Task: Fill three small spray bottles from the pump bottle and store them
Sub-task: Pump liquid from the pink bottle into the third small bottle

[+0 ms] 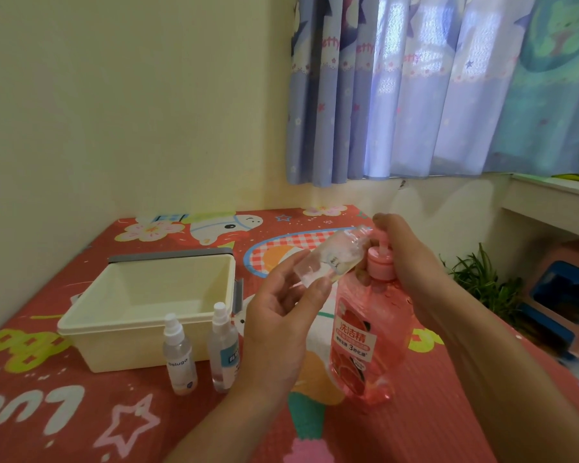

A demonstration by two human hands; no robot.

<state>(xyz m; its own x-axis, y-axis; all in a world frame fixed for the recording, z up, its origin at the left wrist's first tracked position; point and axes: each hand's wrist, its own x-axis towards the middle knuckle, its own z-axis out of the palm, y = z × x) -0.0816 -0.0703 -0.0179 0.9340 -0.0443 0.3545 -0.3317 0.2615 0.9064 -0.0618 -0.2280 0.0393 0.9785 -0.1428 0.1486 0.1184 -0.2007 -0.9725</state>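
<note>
A pink pump bottle [368, 335] stands on the red patterned mat. My right hand [405, 255] rests on top of its pump head, fingers curled over it. My left hand [281, 315] holds a small clear bottle [331, 259] tilted, its open mouth up against the pump spout. Two other small spray bottles, one [178, 355] on the left and one [223, 349] beside it, stand upright with their white caps on, in front of the cream storage box [91, 315].
The cream box with grey handles sits at the left on the mat [81, 412]. A wall is behind it. Curtains [415, 88] hang at the back right. A green plant [482, 282] and a pink-blue stool [562, 295] lie beyond the right edge.
</note>
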